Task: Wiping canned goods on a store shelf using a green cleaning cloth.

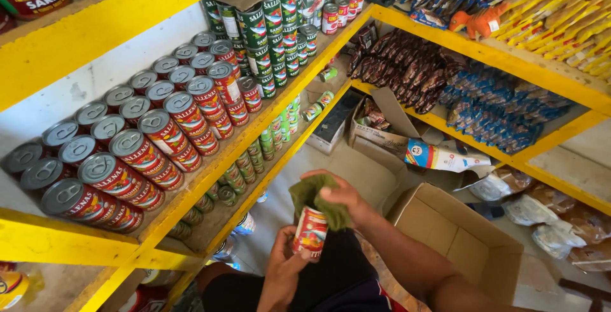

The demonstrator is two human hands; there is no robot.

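Note:
My left hand [284, 267] holds a red-labelled tin can [310, 232] upright from below, low in the middle of the head view. My right hand [344, 197] presses an olive green cloth [316, 199] onto the can's top. Both hands are over my lap, in front of the yellow shelves. To the left, stacked rows of similar red cans [137, 153] with pull-tab lids fill a yellow shelf [191, 185].
Green-labelled cans [267, 32] stand further along the same shelf. Dark and blue snack packets [445, 89] lie on the right-hand yellow shelf. An open cardboard box [458, 235] sits on the floor by my right arm, another box [375, 131] behind it.

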